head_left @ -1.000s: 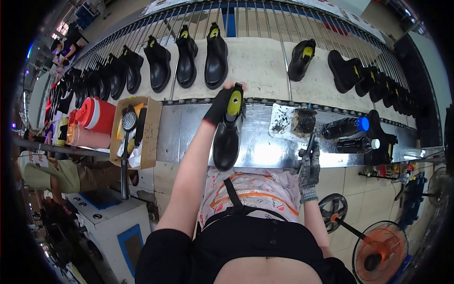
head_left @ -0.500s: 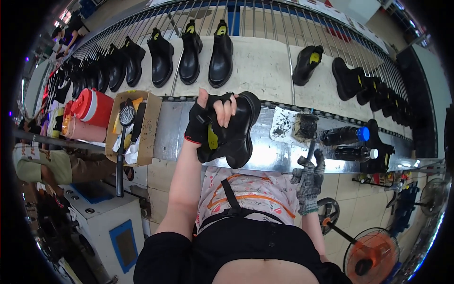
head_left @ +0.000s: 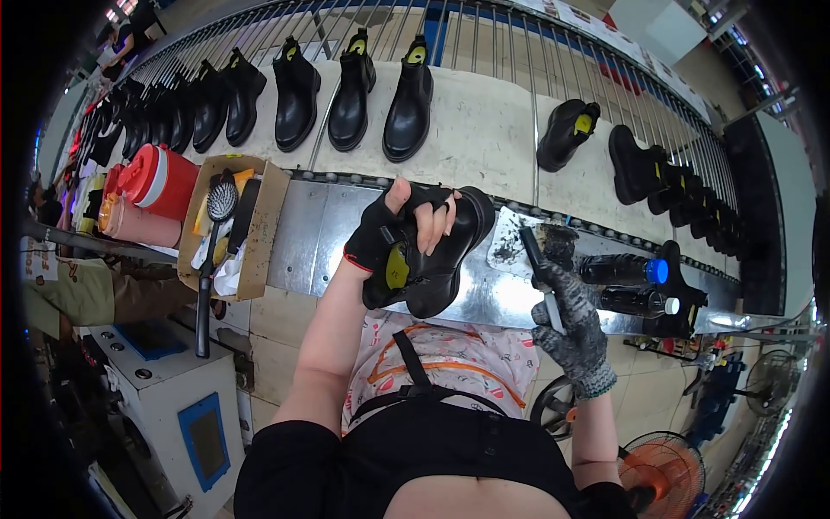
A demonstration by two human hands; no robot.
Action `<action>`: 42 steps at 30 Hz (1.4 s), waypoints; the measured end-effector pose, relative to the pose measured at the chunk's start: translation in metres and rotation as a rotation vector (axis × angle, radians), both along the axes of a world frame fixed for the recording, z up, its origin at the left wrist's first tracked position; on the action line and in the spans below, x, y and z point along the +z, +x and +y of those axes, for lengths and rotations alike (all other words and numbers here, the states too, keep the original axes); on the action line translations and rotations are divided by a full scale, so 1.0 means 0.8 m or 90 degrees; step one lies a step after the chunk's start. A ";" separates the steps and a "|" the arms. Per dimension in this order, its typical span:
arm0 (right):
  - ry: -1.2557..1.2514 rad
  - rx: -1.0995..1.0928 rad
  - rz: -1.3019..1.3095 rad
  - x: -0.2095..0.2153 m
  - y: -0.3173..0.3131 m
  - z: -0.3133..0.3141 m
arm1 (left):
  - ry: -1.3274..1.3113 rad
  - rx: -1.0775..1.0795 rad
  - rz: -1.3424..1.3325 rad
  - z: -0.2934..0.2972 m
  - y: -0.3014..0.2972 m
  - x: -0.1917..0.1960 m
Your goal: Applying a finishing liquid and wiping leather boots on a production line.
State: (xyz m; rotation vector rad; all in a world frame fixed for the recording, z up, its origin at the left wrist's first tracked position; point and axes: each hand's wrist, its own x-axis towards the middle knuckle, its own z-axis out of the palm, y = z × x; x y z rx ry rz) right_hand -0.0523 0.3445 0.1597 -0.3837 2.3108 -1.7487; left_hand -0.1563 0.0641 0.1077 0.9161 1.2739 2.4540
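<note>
Left hand (head_left: 403,223) clenched on the boot (head_left: 451,251), which hangs tilted over the ledge (head_left: 318,238); my thumb sticks up; right hand (head_left: 575,320), grey-gloved, fingers wrapped round a black-headed tool (head_left: 530,246), at the ledge's near edge; stained sheet (head_left: 507,239) on the ledge, whether the tool touches it I cannot tell; two bottles (head_left: 616,270) farther right along the ledge; box (head_left: 264,238) at its left.

Beige tiled floor (head_left: 281,333), shiny metal bench (head_left: 316,233)
</note>
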 end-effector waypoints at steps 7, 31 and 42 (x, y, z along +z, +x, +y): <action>0.388 0.151 0.266 0.037 -0.020 -0.025 | -0.007 0.015 -0.016 0.000 -0.002 0.000; 0.234 0.183 0.148 0.039 -0.051 -0.028 | 0.042 0.018 -0.038 -0.002 -0.003 0.000; 0.069 0.083 0.192 -0.058 -0.045 -0.081 | 0.173 0.105 -0.120 -0.046 -0.024 -0.033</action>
